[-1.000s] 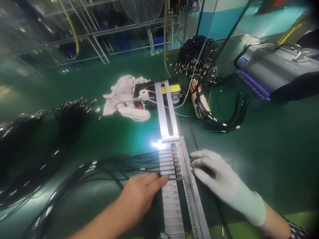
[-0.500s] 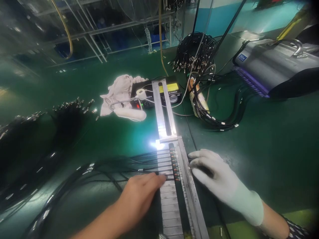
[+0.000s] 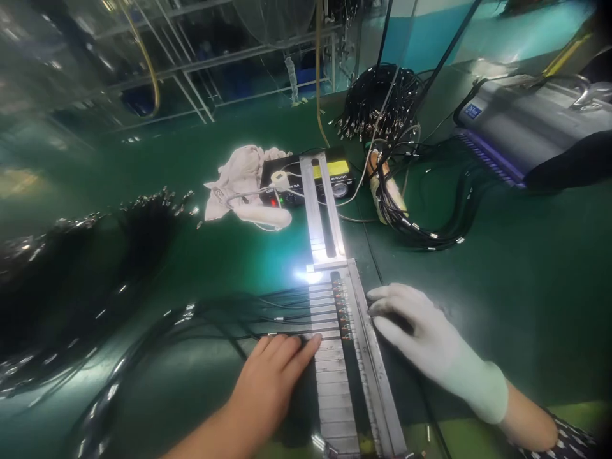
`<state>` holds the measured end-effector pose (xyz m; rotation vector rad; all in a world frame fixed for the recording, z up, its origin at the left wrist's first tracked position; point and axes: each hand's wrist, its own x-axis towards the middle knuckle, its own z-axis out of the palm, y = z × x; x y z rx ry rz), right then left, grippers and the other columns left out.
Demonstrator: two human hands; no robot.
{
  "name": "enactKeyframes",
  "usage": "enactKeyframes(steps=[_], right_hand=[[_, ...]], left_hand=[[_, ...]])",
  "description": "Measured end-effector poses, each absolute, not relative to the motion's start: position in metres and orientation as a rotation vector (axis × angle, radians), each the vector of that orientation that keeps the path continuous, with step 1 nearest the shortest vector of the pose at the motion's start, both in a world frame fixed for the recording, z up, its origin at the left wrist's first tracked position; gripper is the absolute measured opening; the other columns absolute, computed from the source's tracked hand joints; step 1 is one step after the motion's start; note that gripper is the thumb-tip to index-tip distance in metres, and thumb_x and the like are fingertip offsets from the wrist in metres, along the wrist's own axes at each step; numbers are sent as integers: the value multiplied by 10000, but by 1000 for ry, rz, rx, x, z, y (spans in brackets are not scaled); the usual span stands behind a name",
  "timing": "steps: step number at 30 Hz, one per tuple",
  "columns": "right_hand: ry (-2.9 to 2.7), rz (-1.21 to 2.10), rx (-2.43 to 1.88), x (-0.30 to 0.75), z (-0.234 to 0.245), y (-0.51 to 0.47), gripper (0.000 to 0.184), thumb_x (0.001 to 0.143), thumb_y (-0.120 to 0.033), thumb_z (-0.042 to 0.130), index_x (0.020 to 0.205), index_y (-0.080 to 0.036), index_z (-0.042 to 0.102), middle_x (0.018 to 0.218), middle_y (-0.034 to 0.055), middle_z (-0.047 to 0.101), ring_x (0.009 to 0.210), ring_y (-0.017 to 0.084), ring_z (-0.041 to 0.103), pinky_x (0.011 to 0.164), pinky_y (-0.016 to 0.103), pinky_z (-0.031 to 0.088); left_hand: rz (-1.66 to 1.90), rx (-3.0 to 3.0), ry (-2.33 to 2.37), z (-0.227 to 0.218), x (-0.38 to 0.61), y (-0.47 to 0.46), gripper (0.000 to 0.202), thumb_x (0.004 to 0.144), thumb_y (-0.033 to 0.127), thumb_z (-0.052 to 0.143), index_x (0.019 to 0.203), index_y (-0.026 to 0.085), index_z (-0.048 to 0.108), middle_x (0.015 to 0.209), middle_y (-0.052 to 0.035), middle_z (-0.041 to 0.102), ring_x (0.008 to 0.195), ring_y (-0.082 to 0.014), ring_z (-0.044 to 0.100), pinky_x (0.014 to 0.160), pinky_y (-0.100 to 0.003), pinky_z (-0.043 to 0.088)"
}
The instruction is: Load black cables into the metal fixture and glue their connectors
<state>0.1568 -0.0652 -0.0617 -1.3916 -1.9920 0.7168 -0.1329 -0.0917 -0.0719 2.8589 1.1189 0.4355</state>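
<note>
1. The black cables (image 3: 296,317) lie side by side across the slotted metal fixture (image 3: 335,401) at the centre of the frame, their thin wire ends (image 3: 345,312) over its dark channel.
2. My bare left hand (image 3: 270,376), lower centre, has a fingertip resting on the fixture's left part, by the lowest cable; whether those fingers pinch that cable I cannot tell.
3. My gloved right hand (image 3: 425,338), right of centre, has its fingers parted and loosely curved beside the long metal bar (image 3: 367,347), grasping nothing that I can see.
4. To do this well, I'd judge, each cable should sit flat in its own slot, ends level, none crossing.
5. A light, steady press seems best; shoving sideways could nudge neighbouring cables out.
</note>
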Motion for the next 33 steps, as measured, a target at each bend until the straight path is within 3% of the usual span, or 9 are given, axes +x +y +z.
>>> enactKeyframes(steps=[4, 7, 15, 24, 33], right_hand=[[-2010, 724, -1356, 157, -61, -66, 151, 937, -288, 525, 841, -258, 638, 1085, 39, 692, 1054, 259, 627, 918, 472, 501], [-2007, 696, -1340, 158, -62, -67, 168, 947, -297, 511, 843, -257, 637, 1083, 39, 696, 1048, 253, 633, 926, 464, 498], [-1998, 674, -1342, 158, -70, -68, 163, 948, -298, 514, 856, -255, 641, 1091, 47, 698, 1063, 257, 629, 926, 466, 499], [-2004, 727, -1349, 159, -67, -67, 164, 954, -297, 512, 842, -260, 626, 1097, 36, 688, 1063, 251, 616, 928, 480, 479], [-2001, 710, -1355, 158, -67, -67, 175, 952, -310, 509, 839, -259, 631, 1069, 37, 694, 1040, 253, 626, 917, 465, 490]], left_hand=[[473, 2640, 1022, -55, -136, -95, 412, 972, 60, 339, 1343, 160, 486, 983, -60, 630, 846, -184, 525, 791, -327, 394], [323, 2449, 806, -35, -136, -105, 234, 988, 164, 456, 1207, 178, 535, 1019, -48, 642, 926, -183, 548, 910, -348, 392], [184, 2442, 683, -22, -134, -120, 80, 950, 135, 536, 995, 193, 568, 924, -46, 632, 897, -188, 537, 838, -315, 427], [501, 2695, 843, -46, -167, -95, 220, 1012, 128, 381, 970, 182, 591, 897, -39, 629, 895, -168, 541, 874, -323, 392], [507, 2993, 1052, -41, -189, -86, 180, 988, 133, 456, 1018, 161, 631, 959, -62, 683, 933, -180, 584, 893, -325, 419]])
